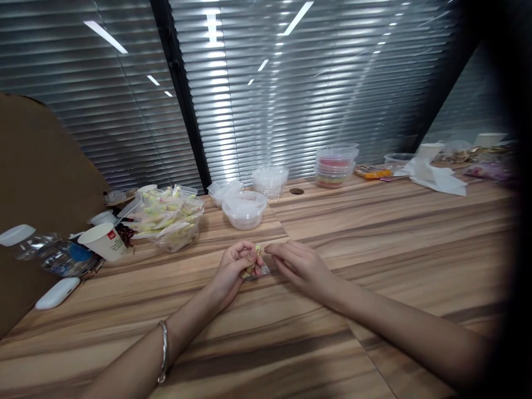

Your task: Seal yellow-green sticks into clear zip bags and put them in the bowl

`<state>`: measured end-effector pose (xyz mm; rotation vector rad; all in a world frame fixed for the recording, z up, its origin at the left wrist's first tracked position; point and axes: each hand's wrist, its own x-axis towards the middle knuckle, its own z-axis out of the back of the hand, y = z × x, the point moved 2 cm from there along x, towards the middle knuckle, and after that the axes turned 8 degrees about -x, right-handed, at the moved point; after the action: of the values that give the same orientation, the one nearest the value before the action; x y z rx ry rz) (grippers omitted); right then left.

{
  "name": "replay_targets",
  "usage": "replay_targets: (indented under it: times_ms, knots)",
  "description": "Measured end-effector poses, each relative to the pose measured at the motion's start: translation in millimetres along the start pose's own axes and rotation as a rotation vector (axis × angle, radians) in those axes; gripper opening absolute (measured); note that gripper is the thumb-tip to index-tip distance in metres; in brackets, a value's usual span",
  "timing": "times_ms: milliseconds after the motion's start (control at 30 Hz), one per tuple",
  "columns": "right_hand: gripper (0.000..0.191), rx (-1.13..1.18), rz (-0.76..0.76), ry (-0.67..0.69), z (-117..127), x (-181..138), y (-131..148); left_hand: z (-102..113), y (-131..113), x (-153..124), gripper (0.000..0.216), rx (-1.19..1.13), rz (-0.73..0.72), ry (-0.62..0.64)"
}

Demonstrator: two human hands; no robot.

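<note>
My left hand (236, 269) is closed, its thumb and fingers pinching a small pale-yellow piece (258, 249) whose kind is too small to tell. Below those fingers, a clear plastic bag (261, 272) lies against the tabletop, partly hidden by the hand. My right hand (301, 269) is just to the right, fingers together and bent toward the yellow piece, with a slight gap between. Whether anything sits in its fingertips is hidden. Left of both hands, a clear bowl (178, 239) is heaped with small clear bags (168, 213) of yellow pieces.
Clear plastic bowls (244, 213) stand beyond my hands, with a stack of tubs (333, 166) farther right. On the left are a paper cup (103, 241), a plastic bottle (58, 252) and a white case (57, 293). Tissues (434, 177) lie at the back right of the wooden table (374, 244).
</note>
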<state>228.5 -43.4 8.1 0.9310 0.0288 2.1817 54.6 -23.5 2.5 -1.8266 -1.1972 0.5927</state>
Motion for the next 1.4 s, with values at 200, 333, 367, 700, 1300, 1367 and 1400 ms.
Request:
replay_targets:
  times_ms: [200, 333, 367, 700, 1300, 1367, 1400]
  knots:
    - [0.020, 0.230, -0.162, -0.112, 5.7, 2.7, 6.7, -4.9, -0.5, -2.0, 0.024, 0.123, 0.009, 0.031]
    - [0.015, 0.305, -0.178, -0.124, 7.6, 3.2, 14.8, -8.5, -2.4, -3.2, 0.024, 0.228, -0.024, 0.039]
    - [0.014, 0.310, -0.180, -0.125, 7.8, 3.2, 15.8, -9.0, -2.8, -3.4, 0.024, 0.255, -0.034, 0.039]
    - [0.007, 0.372, -0.327, -0.097, 8.5, 4.7, 11.8, -8.8, -5.8, -4.2, 0.015, 0.526, -0.157, 0.012]
    - [0.019, 1.062, -0.680, 0.134, -9.5, 6.1, 6.7, -1.4, -3.6, -1.3, 0.011, 0.456, -0.191, 0.009]
    - [0.016, 1.051, -0.655, 0.132, -8.5, 7.1, 6.1, -2.4, -5.5, -1.0, 0.011, 0.512, -0.243, 0.009]
    - [0.015, 1.044, -0.643, 0.115, -8.1, 7.4, 4.9, -2.8, -6.0, -0.7, 0.011, 0.528, -0.260, -0.001]
